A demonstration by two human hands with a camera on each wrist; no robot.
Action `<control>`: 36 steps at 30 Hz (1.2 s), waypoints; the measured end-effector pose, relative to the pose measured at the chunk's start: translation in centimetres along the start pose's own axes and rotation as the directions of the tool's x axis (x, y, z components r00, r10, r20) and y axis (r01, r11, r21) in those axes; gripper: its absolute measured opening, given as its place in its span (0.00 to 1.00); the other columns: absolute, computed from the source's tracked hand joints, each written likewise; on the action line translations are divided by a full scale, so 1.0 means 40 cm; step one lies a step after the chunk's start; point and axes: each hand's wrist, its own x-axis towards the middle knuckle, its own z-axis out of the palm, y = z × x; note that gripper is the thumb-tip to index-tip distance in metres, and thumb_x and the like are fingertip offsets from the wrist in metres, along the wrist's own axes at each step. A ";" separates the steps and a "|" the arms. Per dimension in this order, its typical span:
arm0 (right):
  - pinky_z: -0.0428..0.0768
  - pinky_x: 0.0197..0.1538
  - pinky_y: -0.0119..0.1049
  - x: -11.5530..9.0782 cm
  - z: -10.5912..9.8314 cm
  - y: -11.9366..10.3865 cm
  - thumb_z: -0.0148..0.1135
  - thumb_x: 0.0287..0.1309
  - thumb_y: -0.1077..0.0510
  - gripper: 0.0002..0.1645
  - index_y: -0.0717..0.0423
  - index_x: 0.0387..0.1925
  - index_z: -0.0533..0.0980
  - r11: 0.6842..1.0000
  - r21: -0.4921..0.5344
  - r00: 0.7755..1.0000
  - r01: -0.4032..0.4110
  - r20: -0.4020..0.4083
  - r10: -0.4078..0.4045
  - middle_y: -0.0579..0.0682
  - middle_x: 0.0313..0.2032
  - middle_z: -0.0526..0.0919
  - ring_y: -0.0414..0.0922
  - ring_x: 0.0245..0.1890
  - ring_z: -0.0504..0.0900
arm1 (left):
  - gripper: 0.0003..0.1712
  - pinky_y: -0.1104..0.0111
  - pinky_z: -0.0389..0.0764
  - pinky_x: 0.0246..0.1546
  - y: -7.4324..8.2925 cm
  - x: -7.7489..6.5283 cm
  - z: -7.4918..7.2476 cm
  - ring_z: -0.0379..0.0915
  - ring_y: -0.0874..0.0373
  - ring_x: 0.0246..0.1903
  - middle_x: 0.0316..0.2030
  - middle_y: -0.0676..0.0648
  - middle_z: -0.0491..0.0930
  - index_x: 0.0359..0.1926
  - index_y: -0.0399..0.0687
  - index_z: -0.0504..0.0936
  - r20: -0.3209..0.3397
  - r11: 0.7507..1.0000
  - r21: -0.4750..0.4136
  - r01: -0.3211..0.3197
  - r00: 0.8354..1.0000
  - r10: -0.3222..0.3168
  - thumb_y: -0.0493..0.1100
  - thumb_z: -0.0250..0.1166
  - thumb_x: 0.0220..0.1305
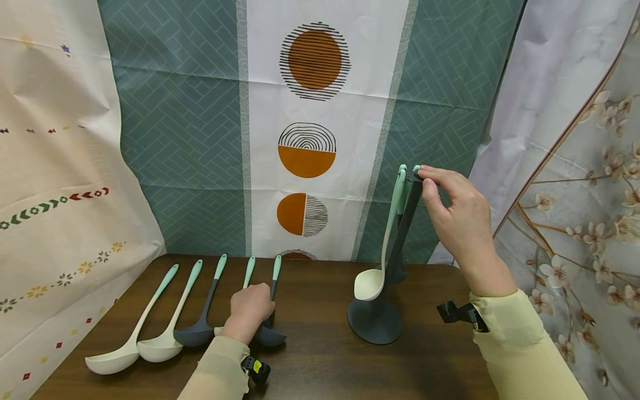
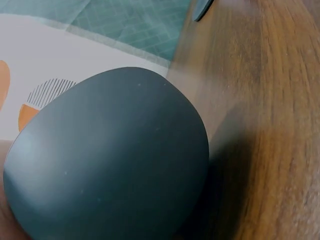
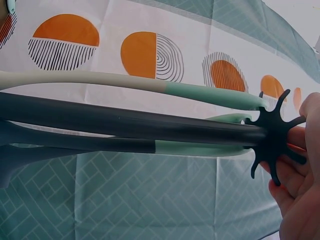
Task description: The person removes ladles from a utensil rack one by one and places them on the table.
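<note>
At the right, my right hand (image 1: 460, 208) grips the hooked top of a dark utensil stand (image 1: 375, 328). In the right wrist view, its fingers (image 3: 287, 172) lie around the spidery hook crown (image 3: 272, 130). A cream ladle (image 1: 369, 284) with a mint handle hangs on the stand, with dark utensils (image 3: 132, 144) behind the pole. My left hand (image 1: 251, 305) is curled low over the rightmost dark ladle (image 1: 270, 336) on the table; its fingertips are hidden. That ladle's rounded bowl (image 2: 110, 155) fills much of the left wrist view.
To the left, two cream ladles (image 1: 112, 361) and a dark ladle (image 1: 194, 335) lie in a row on the brown table (image 1: 320, 361). Another mint handle (image 1: 249, 269) emerges behind my left hand. Patterned cloth (image 1: 180, 139) hangs along the back and sides.
</note>
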 end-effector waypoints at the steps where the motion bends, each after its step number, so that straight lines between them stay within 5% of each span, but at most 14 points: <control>1: 0.78 0.68 0.62 0.000 0.000 0.000 0.58 0.83 0.51 0.20 0.52 0.64 0.87 1.000 0.001 1.000 -0.001 0.000 0.001 0.47 0.65 0.87 0.53 0.68 0.83 | 0.15 0.54 0.79 0.29 -0.001 0.000 0.000 0.77 0.50 0.24 0.23 0.48 0.79 0.28 0.46 0.83 0.005 1.000 0.005 -0.001 1.000 0.001 0.44 0.74 0.73; 36: 0.77 0.69 0.61 -0.001 -0.001 -0.001 0.59 0.83 0.51 0.20 0.52 0.64 0.87 1.000 0.009 1.000 -0.007 -0.002 0.007 0.47 0.65 0.87 0.53 0.68 0.83 | 0.18 0.57 0.73 0.28 -0.020 0.001 -0.016 0.75 0.49 0.25 0.23 0.46 0.77 0.26 0.47 0.82 0.062 0.999 -0.018 0.043 0.997 -0.042 0.46 0.71 0.76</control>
